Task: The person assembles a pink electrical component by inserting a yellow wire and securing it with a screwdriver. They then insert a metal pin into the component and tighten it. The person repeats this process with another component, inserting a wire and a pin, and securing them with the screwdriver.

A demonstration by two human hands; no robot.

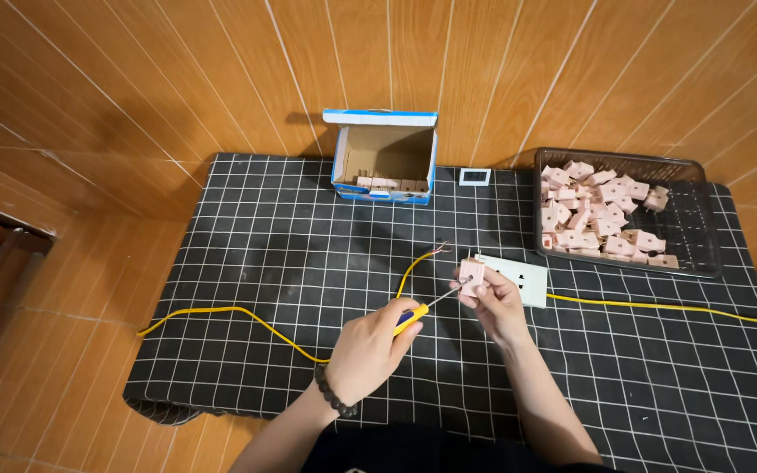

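A: Hands, item one?
B: Left hand (368, 349) is gripping a screwdriver (422, 311), tip touching the pink block (472, 275).
A: Item two?
B: Right hand (494, 302) is pinching that block, held above the mat (265, 263), just before the white socket plate (519, 278)

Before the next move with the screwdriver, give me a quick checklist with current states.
1. Left hand grips the yellow-handled screwdriver: ok.
2. Right hand holds the pink block clear of the mat: ok.
3. Screwdriver tip meets the block: looks so; seated in a screw: cannot tell.
4. White socket plate lies flat beside the right hand: ok.
5. Yellow wire end with bare strands lies free on the mat, apart from the block: ok.
6. Black basket of pink blocks stands near the right hand: ok.
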